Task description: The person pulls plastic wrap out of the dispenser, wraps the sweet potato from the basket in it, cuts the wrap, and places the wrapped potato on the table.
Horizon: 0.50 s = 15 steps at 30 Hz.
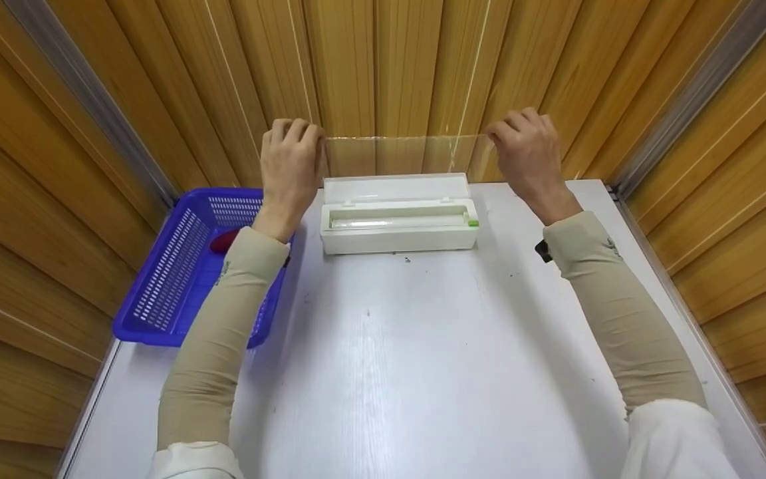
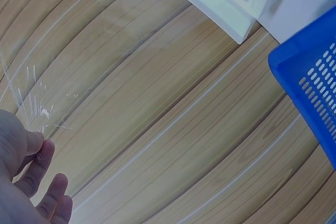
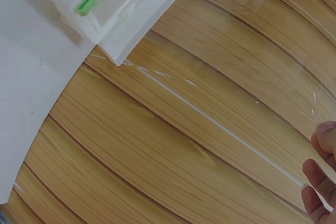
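Note:
A sheet of clear plastic wrap (image 1: 406, 154) is stretched between both hands, above and behind a white wrap dispenser (image 1: 399, 239). My left hand (image 1: 292, 159) pinches one top corner between thumb and forefinger; creases fan out from that grip in the left wrist view. At the opposite corner my right hand (image 1: 528, 153) pinches the wrap the same way, its other fingers loosely bent in the right wrist view. The dispenser stands with its lid (image 1: 396, 188) raised, and a roll (image 1: 393, 222) lies inside. A green slider (image 1: 473, 223) sits at its right end.
A blue perforated basket (image 1: 157, 332) stands at the table's left, partly behind the left forearm, with a red object (image 1: 223, 241) inside. The white table (image 1: 383, 372) is bounded by wood-look panels (image 1: 403, 66) at the back and on both sides.

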Available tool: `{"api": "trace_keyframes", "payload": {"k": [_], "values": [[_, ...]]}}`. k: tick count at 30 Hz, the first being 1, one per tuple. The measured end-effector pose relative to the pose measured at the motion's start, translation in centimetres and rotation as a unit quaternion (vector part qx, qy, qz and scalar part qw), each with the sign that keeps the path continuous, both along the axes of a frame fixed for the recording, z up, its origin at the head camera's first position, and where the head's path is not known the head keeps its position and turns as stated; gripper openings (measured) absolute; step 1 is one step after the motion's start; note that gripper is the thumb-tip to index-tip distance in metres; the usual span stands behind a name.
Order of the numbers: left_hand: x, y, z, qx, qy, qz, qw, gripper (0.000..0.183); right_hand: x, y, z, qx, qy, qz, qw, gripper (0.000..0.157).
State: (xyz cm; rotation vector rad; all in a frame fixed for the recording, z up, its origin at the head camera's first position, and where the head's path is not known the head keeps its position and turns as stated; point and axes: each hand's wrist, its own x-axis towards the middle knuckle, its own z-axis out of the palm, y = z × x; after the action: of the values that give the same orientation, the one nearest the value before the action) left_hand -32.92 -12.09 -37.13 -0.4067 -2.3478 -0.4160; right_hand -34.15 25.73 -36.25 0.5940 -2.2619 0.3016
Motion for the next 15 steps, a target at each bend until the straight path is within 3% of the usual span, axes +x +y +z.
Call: {"api": "trace_keyframes", "payload": {"k": [15], "values": [[0.71, -0.1, 0.42, 0.006, 0.01, -0.004, 0.9999, 0.017, 0.49, -0.13, 0.29, -0.005, 0.019, 0.003, 1.0, 0.011]]}}
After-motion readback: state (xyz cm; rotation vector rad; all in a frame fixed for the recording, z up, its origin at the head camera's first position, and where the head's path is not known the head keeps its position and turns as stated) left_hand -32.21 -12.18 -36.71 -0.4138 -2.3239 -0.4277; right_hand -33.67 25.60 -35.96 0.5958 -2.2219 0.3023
